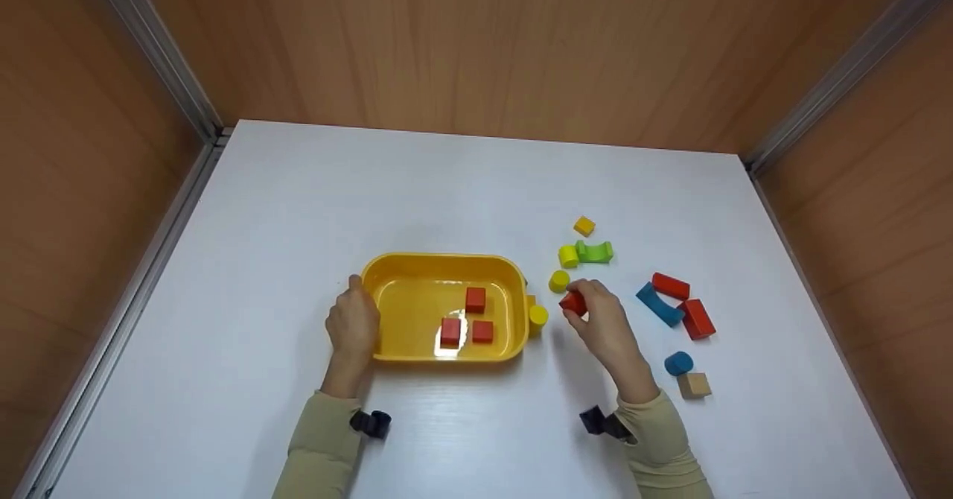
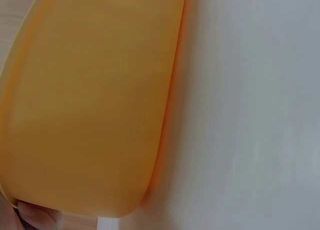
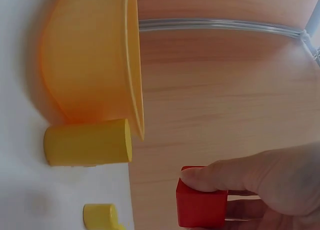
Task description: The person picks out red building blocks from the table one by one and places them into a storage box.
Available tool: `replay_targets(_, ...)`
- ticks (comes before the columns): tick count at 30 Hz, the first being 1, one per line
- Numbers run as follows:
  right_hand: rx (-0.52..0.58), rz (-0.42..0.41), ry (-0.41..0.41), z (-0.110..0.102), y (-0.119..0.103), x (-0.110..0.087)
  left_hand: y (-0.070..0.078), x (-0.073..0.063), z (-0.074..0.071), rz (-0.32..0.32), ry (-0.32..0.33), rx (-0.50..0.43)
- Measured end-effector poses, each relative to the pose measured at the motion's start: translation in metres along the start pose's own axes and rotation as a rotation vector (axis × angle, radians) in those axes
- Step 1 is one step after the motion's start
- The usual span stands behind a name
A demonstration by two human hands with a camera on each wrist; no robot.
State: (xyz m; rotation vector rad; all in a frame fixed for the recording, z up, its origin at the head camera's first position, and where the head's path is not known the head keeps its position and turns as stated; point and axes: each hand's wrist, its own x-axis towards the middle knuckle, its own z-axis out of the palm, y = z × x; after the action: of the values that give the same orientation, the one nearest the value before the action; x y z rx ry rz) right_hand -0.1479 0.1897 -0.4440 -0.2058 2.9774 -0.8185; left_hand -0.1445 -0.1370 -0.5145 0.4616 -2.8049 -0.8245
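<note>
Left hand (image 1: 352,324) grips tray (image 1: 409,320) by left rim. Right hand (image 1: 607,329) pinches red block (image 1: 572,303) above desk (image 1: 447,424), right of tray. Three red cubes (image 1: 475,300) lie in tray. Yellow cylinder (image 1: 537,319) just beside tray's right end.

left wrist: we see tray (image 2: 95,99) cut off above, left hand (image 2: 40,217) mostly cropped | right wrist: tray's floor hidden | head: sleeves (image 1: 320,439) cropped below

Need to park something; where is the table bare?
Bare: behind the yellow tray to the back wall; between the left hand and the table's left edge; between the sleeves. Crowded: right of the tray, with the right hand and loose blocks.
</note>
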Motion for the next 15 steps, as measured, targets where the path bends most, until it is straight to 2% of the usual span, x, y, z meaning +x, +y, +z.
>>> replay_targets(8, 0.046, -0.158, 0.094, 0.006, -0.022, 0.007, 0.000, -0.003, -0.002, 0.055, 0.017, -0.019)
replay_targets(15, 0.077, -0.181, 0.033, 0.019, -0.043, 0.015, -0.001, -0.001, 0.000, 0.040, 0.014, -0.014)
